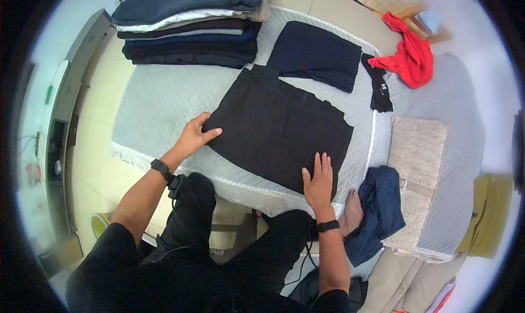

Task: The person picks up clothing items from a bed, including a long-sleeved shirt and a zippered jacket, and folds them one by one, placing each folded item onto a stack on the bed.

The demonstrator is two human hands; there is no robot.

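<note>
A folded black garment (pixel 279 127) lies on the grey quilted cover (pixel 158 100) in front of me; its exact kind is not plain. At its left edge is my left hand (pixel 194 136), thumb on top of the cloth and the other fingers curled at the rim, partly hidden. My right hand (pixel 319 184) rests flat on the garment's near right corner, fingers stretched out. Just beyond the garment lies a folded dark navy cloth (pixel 314 53). A tall stack of folded clothes (pixel 188 37) stands at the far left, touching or close to the garment's far corner.
To the right lie a red cloth (pixel 410 59), a small black fabric piece (pixel 380 86), a beige woven cushion or mat (pixel 418 154), a crumpled navy garment (pixel 377 214) and an olive cloth (pixel 486 214). A low cabinet (pixel 68 110) runs along the left wall.
</note>
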